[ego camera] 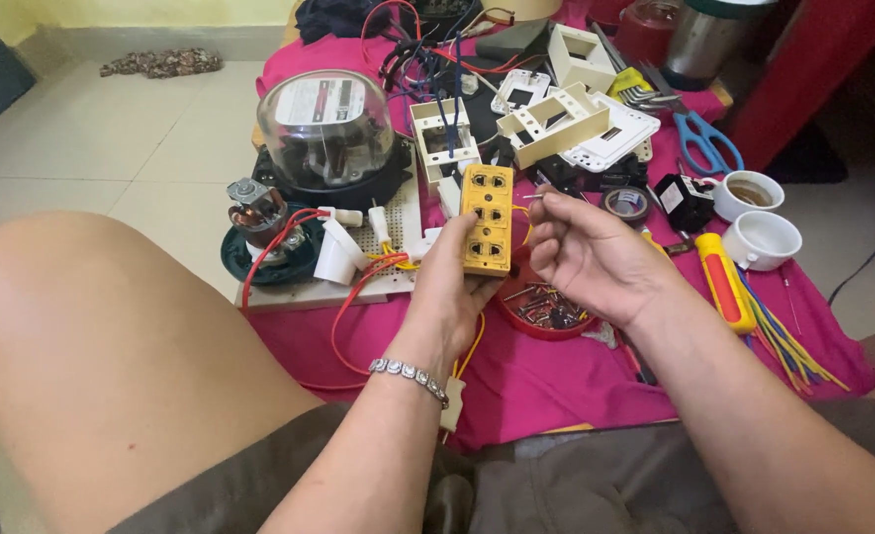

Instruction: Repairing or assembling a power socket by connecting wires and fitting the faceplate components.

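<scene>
Bare knee (91,336) and dark shorts fill the near edge of the view, and from there both forearms reach out over a pink cloth (556,381); the left hand (454,287), a beaded bracelet (410,374) at its wrist, is closed around the lower end of a yellow socket block (488,220) and holds it upright, face toward the camera, above the cloth and just beside a red dish of small screws (544,309); the right hand (586,252) is curled, thumb and forefinger pinched on a small metal pin or screw (535,196) whose tip sits close to the block's right edge. Seating so small a piece well seems to call for a steady block, braced in the left palm, and a square approach so it does not slip into the clutter below; whether it already touches the block I cannot tell.

Outward from the block: a white perforated board (398,213) with red wires (353,297) lies behind the left hand; a glass-domed meter (328,129) stands further back, a small motor on a green base (259,232) to its left; cream switch boxes (556,124) crowd the far side; a roll of black tape (626,204), blue scissors (706,143), two white cups (760,239) and a yellow-and-red screwdriver (724,282) lie to the right, beside a bundle of coloured wires (788,346); the loose wires and the open dish lie closest under the hands.
</scene>
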